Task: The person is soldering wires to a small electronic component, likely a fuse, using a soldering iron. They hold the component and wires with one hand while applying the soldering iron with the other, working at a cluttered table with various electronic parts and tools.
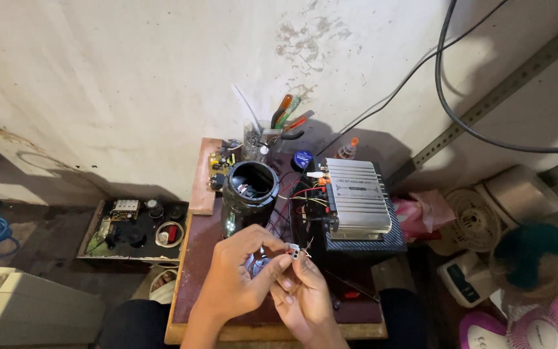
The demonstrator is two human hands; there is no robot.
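Observation:
My left hand [237, 274] and my right hand [301, 294] meet over the small brown table [192, 274], near its front edge. Together their fingertips pinch a small white wire connector [294, 251] with thin wires running back from it. Just behind the hands stands a black cylindrical speaker shell [248, 194], open at the top with wiring inside. To its right sits a silver ribbed amplifier box [356, 195], with red, black and yellow wires [301, 197] strung between the two.
A clear cup of screwdrivers and pliers [272, 129] stands at the table's back by the wall, beside a small circuit board [222, 161]. A tray of parts [134, 226] lies on the floor to the left. Fans [537, 271] crowd the right side.

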